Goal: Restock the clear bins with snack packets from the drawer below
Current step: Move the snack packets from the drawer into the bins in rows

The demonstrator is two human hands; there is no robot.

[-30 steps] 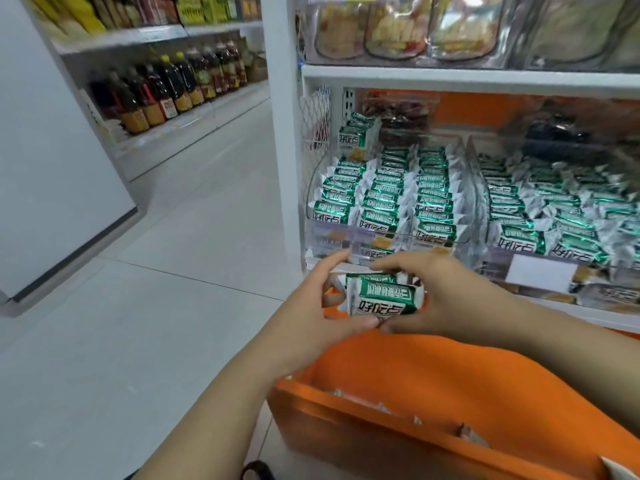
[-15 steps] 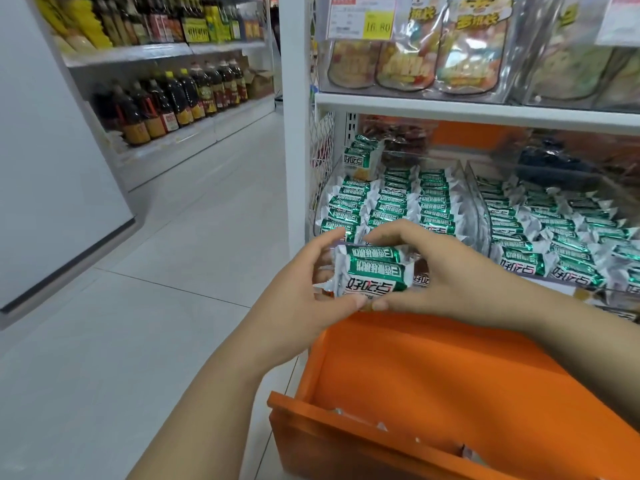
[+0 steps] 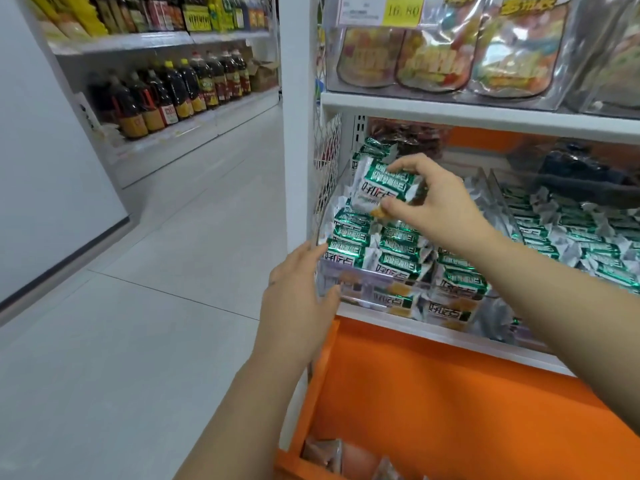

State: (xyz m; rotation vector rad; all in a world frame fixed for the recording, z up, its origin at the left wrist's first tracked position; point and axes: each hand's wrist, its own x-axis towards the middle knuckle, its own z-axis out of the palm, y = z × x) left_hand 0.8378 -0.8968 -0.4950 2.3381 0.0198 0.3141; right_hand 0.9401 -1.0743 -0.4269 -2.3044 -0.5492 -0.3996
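- Snack packets, green-and-white foil (image 3: 381, 183), hang pinched in the fingers of your right hand (image 3: 440, 202), above the ten-o'clock corner of the clear plastic bin (image 3: 367, 284).
- Lower them flat there, labels facing you.
- Your left hand (image 3: 298, 303) rests open, fingers straight, against the bin's front; brace with it.

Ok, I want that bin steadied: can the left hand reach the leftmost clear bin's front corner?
Likely yes: the left hand is open beside the front-left corner of the clear bin, nothing between; the right hand holds packets above.
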